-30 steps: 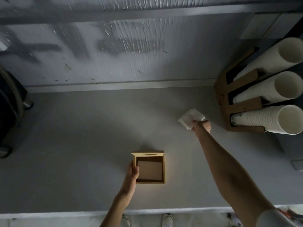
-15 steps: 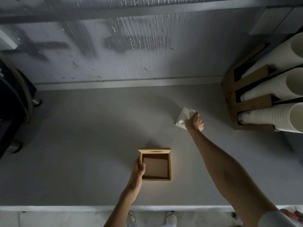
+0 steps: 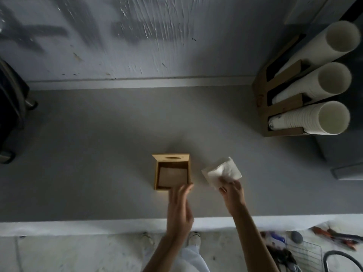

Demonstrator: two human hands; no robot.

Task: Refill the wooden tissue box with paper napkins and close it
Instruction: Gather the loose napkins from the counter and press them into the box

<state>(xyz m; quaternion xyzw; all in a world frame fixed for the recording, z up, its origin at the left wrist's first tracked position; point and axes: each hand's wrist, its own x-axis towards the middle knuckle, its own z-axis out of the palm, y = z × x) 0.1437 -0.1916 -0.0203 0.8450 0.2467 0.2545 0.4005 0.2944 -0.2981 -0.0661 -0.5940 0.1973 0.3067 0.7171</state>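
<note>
The wooden tissue box point(image 3: 156, 173) stands open on the grey counter, its slotted lid point(image 3: 171, 158) tipped up at the far side. Only a brown base shows inside. My right hand point(image 3: 232, 194) holds a stack of white paper napkins point(image 3: 223, 173) just to the right of the box, above the counter. At the box's near right corner hovers my left hand point(image 3: 179, 207), fingers apart and holding nothing.
A wooden cup dispenser point(image 3: 275, 107) with three rows of white paper cups stands at the right back. A dark appliance point(image 3: 11, 110) sits at the left edge. The counter's white front edge point(image 3: 78, 225) runs below my hands; tools and a wire basket point(image 3: 306, 252) lie on the floor at right.
My right hand has carried the napkins from the far right back toward the box. My left hand has let go of the box's left side and moved to its near right corner.
</note>
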